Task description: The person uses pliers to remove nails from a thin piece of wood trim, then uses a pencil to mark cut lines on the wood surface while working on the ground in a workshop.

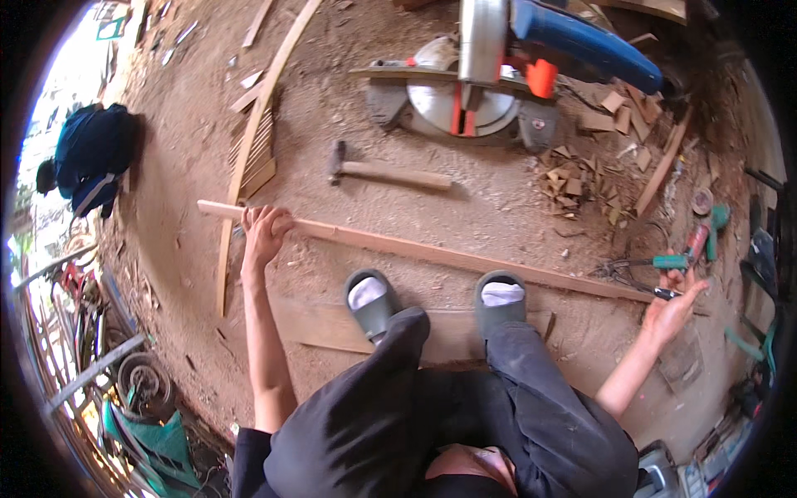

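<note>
My left hand [264,232] grips a long thin wooden strip [398,247] near its left end, fingers curled round it. The strip slopes down to the right across the dirt floor, in front of my sandalled feet. My right hand [671,311], beside the strip's right end, holds a small black pen-like object [667,293]; whether it also touches the strip I cannot tell. Close by lie green-handled tools [669,261] and a red-and-green tool [711,228]. A hammer [398,176] lies beyond the strip, and a wide plank [311,324] lies under my feet.
A blue miter saw [465,100] stands ahead, with wood offcuts [573,183] to its right. A long curved strip [261,124] and stacked slats [256,170] lie left. A dark bundle of cloth or bag [91,158] is far left, with metal bars and green fabric [154,444] lower left.
</note>
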### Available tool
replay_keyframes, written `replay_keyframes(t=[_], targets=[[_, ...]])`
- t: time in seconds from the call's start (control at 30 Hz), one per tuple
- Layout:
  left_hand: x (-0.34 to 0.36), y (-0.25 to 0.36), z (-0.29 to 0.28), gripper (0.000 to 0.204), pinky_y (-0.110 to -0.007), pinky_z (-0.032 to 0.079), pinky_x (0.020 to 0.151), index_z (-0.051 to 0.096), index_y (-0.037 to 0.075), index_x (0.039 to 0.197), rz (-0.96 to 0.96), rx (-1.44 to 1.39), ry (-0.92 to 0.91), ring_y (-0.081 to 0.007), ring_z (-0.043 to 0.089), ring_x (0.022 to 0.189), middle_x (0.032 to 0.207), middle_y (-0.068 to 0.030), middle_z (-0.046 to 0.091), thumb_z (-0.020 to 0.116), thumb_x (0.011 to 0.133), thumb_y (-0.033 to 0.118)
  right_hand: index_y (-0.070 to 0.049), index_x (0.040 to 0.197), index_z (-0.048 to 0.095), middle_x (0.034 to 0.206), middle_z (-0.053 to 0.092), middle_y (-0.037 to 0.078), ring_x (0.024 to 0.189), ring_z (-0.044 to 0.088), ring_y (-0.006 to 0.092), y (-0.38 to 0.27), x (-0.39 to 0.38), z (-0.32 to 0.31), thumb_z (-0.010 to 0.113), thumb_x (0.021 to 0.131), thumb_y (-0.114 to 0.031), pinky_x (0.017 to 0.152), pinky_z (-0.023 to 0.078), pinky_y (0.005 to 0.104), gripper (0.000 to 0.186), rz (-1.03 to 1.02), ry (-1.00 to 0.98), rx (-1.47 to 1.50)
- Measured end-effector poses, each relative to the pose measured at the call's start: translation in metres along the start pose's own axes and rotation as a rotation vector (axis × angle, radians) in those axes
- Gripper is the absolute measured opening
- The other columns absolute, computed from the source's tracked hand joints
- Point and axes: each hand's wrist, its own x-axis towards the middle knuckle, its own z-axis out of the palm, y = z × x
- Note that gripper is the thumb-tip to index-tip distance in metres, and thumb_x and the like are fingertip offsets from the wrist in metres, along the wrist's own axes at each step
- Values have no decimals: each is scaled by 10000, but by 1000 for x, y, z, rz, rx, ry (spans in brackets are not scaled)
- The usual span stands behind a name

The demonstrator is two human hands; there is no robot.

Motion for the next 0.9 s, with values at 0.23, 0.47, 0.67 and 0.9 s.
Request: replay_keyframes(t=[0.23, 0.47, 0.67, 0.9], targets=[[7, 107, 6, 563, -496, 330, 1112, 587, 130, 1311, 223, -229, 95, -361, 461, 1272, 1309, -139, 541, 763, 781, 198, 250, 1384, 270, 844, 663, 201, 1002, 672, 344, 2, -30, 48, 423, 1036, -514, 972, 504, 408, 854, 57, -45, -66], [30, 273, 71, 598, -438, 433, 1038, 593, 107, 1298, 834, -429, -256, -316, 503, 1222, 1287, -110, 547, 782, 733, 159, 184, 1216, 553, 740, 689, 162, 919, 715, 324, 20, -62, 68, 375, 1051, -503, 829, 528, 334, 729, 26, -178, -66], [37, 290, 101, 635, -398, 457, 972, 602, 112, 1312, 978, -325, -209, -261, 535, 1104, 1177, -78, 561, 760, 702, 194, 150, 1176, 601, 740, 696, 173, 948, 711, 349, 41, -94, 60, 347, 1061, -486, 883, 531, 406, 694, -17, -303, -100], [32, 296, 98, 573, -395, 451, 938, 600, 139, 1342, 932, -333, -174, -255, 543, 1092, 1163, -88, 579, 721, 786, 205, 169, 1206, 576, 750, 691, 199, 942, 704, 360, 67, -112, 51, 337, 1077, -435, 943, 513, 473, 663, -7, -331, -31]])
